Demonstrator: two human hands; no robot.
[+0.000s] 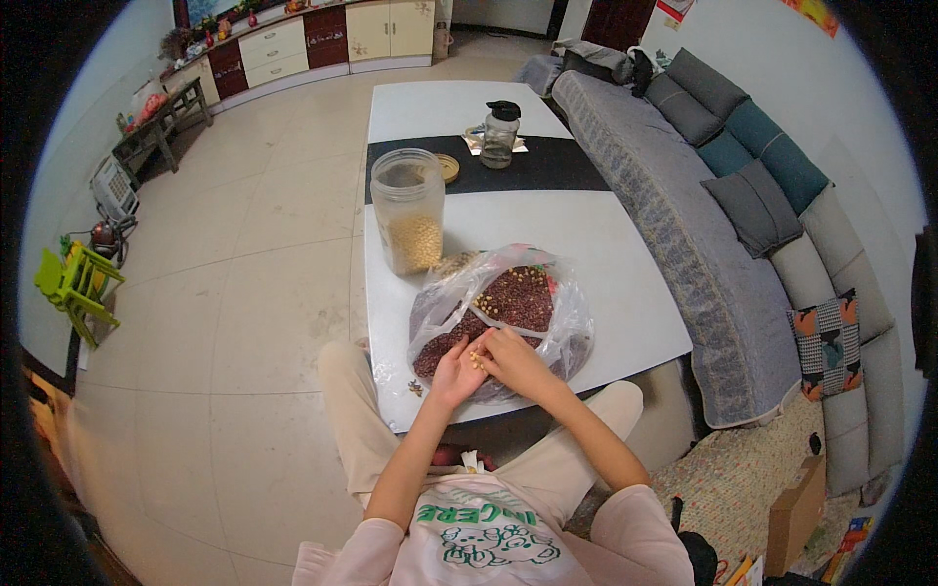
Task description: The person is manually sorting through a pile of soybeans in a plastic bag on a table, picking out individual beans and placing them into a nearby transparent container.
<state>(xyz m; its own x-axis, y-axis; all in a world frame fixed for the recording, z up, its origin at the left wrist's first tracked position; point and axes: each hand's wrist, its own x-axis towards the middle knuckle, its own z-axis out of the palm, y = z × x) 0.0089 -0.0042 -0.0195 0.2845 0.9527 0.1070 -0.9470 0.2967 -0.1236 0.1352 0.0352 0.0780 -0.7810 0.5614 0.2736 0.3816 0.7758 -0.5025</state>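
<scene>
Palm up, my left hand is cupped around a few pale yellow beans. My right hand meets it from the right, fingers bent and drawn together at those beans; whether one is pinched is too small to tell. Both hands are over the near edge of an open clear plastic bag. Inside lie many small dark red beans, with yellow beans scattered on top. Behind the bag, to the left, a clear plastic jar stands without its lid, partly filled with yellow beans.
The white table has a black band across it, bearing a yellowish lid and a black-topped bottle. Small dark bits lie near its front-left edge. A grey sofa runs along the right; a green chair stands left.
</scene>
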